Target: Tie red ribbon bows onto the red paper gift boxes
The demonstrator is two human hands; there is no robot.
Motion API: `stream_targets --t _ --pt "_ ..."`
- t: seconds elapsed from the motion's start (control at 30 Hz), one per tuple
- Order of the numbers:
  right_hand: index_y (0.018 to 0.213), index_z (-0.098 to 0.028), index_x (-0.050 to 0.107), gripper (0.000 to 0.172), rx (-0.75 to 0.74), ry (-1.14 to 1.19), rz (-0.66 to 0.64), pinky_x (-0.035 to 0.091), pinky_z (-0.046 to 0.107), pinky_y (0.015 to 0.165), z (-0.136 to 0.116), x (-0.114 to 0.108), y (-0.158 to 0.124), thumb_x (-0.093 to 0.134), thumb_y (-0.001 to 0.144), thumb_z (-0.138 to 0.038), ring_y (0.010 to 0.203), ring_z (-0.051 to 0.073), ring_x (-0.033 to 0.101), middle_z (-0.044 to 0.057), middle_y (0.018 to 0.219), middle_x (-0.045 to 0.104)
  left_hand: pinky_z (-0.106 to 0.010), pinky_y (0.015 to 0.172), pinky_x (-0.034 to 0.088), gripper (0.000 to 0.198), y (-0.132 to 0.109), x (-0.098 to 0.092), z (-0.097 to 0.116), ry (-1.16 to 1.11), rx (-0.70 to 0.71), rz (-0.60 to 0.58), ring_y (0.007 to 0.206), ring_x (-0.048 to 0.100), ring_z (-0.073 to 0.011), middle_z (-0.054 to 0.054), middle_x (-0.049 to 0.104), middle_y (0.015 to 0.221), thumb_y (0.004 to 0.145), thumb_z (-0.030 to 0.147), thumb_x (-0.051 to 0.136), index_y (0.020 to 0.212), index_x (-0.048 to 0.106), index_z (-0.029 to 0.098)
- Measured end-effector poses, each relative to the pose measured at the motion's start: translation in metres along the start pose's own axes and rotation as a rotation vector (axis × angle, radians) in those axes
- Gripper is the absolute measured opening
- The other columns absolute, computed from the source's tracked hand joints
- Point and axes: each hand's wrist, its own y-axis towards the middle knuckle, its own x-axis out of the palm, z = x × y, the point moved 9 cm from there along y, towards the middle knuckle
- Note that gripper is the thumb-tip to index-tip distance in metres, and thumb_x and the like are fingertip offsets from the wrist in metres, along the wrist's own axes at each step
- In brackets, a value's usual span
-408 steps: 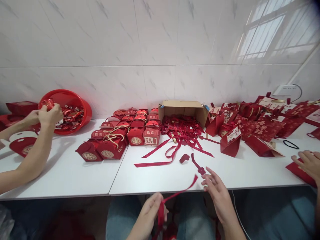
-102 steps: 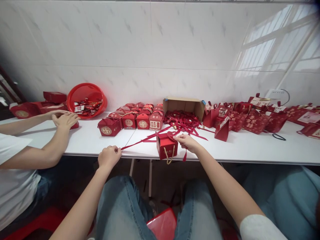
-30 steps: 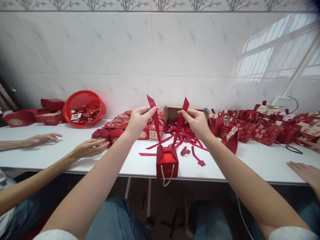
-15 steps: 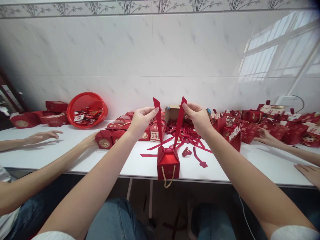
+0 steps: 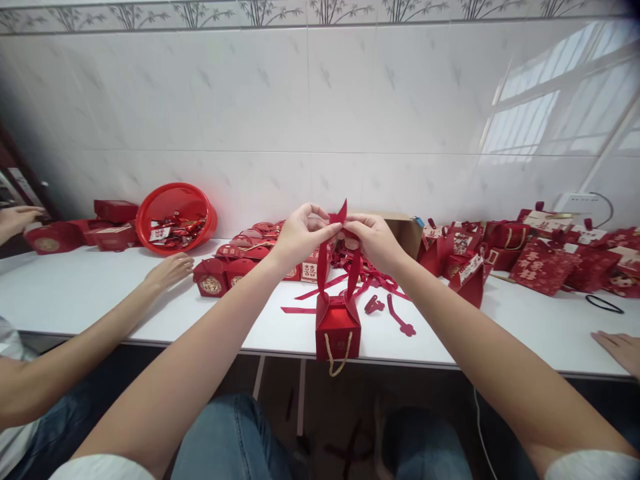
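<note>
A small red gift box [image 5: 337, 328] with a gold cord handle stands at the front edge of the white table [image 5: 85, 293]. A red ribbon [image 5: 323, 263] rises from both of its sides. My left hand [image 5: 300, 233] and my right hand [image 5: 375, 240] meet above the box, each pinching one end of that ribbon, and the two ends cross between my fingertips.
Rows of closed red boxes [image 5: 235, 267] stand behind, beside a cardboard box [image 5: 407, 230] spilling loose ribbons [image 5: 373, 277]. A red basin [image 5: 175, 217] of sweets leans on the wall. Red bags [image 5: 540, 263] fill the right. Another person's hand [image 5: 170, 270] lies left, another person's hand [image 5: 617, 350] right.
My hands have come together above the box, so the two ribbon ends that stood apart now cross. The person on the left drew one hand away towards the far left.
</note>
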Motion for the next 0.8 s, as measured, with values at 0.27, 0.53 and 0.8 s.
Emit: stream_targets --t 0.27,0.53,0.8 --pt "0.08 -0.018 0.068 0.036 -0.065 -0.125 -0.025 0.037 0.023 0.051 0.004 -0.001 -0.006 0.059 0.079 -0.053 0.05 0.009 0.043 -0.003 0.057 0.053 -0.028 0.065 0.046 0.035 -0.006 0.009 -0.01 -0.064 -0.121 -0.09 0.064 0.065 -0.0149 0.002 0.065 0.064 0.069 0.021 0.072 0.094 0.048 0.018" --pt "0.096 -0.026 0.07 0.026 -0.555 -0.905 -0.066 0.039 0.036 0.086 -0.022 0.003 -0.03 0.045 0.093 -0.033 0.091 0.02 0.059 0.004 0.096 0.071 -0.032 0.065 0.05 0.012 -0.014 0.005 -0.03 -0.434 -0.361 -0.032 0.057 0.064 -0.0146 -0.001 0.061 0.064 0.067 0.007 0.062 0.072 0.054 0.015" --pt "0.102 -0.026 0.068 0.025 -0.612 -1.101 -0.015 0.03 0.038 0.086 -0.018 0.008 -0.039 0.044 0.094 -0.024 0.087 0.018 0.06 0.002 0.096 0.072 -0.028 0.071 0.05 0.022 -0.024 0.002 -0.036 -0.378 -0.284 -0.034 0.071 0.065 -0.0141 -0.004 0.068 0.077 0.074 0.016 0.061 0.096 0.064 0.016"
